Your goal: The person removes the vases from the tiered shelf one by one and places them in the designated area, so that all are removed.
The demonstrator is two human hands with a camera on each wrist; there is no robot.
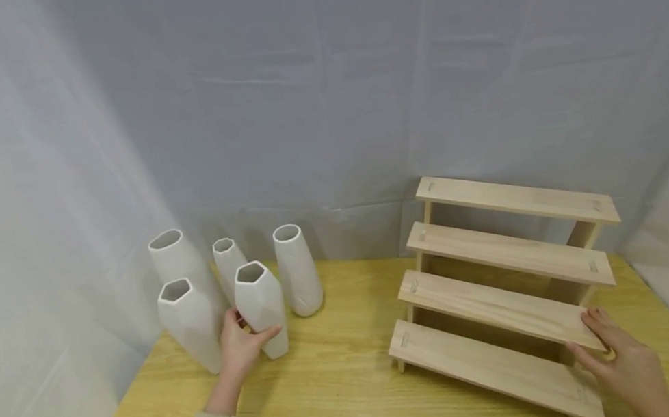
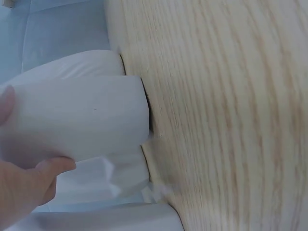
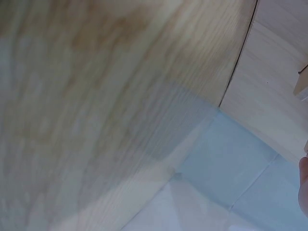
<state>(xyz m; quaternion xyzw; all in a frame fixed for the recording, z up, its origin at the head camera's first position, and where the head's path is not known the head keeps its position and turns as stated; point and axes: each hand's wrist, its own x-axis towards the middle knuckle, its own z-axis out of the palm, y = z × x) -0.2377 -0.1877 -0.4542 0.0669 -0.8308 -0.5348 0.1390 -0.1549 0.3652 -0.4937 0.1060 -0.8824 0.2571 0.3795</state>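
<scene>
My left hand point(image 1: 241, 353) grips a white faceted vase point(image 1: 258, 300) with a five-sided mouth, thumb across its near side and fingers behind. In the left wrist view the base of this vase point(image 2: 96, 110) is right at the tabletop. Close by to its left stands another faceted vase point(image 1: 189, 321). My right hand point(image 1: 628, 364) holds the right end of a tiered wooden stand point(image 1: 494, 300) at its second-lowest step, fingers over the board's end and thumb at the front edge. The right wrist view catches only fingertips point(image 3: 303, 185) beside the stand's panel point(image 3: 267, 77).
Behind stand a taller white vase point(image 1: 182, 257), a slim one point(image 1: 225, 259) with a wavy mouth and a round-mouthed, patterned vase point(image 1: 299, 274). Everything is on a wooden table point(image 1: 341, 373). Pale sheeting point(image 1: 324, 113) hangs at the back and both sides.
</scene>
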